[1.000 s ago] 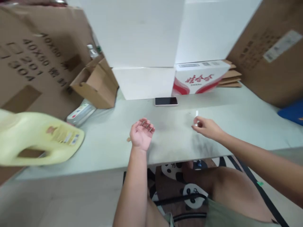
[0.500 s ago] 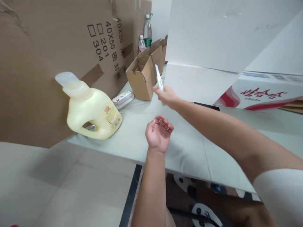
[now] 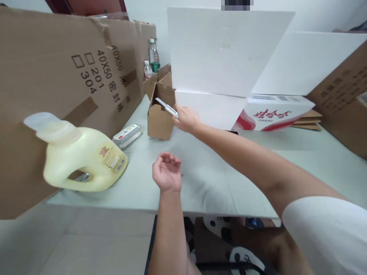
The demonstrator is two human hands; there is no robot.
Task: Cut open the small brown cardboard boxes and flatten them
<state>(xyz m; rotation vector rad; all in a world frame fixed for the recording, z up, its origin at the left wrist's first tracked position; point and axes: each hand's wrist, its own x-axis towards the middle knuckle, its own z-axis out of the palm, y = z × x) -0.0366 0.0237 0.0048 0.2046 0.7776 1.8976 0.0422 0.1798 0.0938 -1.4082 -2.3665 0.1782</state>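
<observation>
1. Right hand (image 3: 187,119): fingers pinching a slim white cutter, by the look of it (image 3: 169,109), thin end pointing left.
2. Cutter's up at the open brown box (image 3: 159,124), over its mouth from this view; can't tell if they touch.
3. Left hand (image 3: 168,172): palm up, fingers loosely curled, nothing in them, on the near side of the surface (image 3: 206,164).
4. To handle it well, I'd pinch firmly, aim the tip clear of my left palm, and avoid snagging the box edge.
5. Around: plastic pack (image 3: 128,135) near the box, yellow jug (image 3: 86,151) further left.
</observation>
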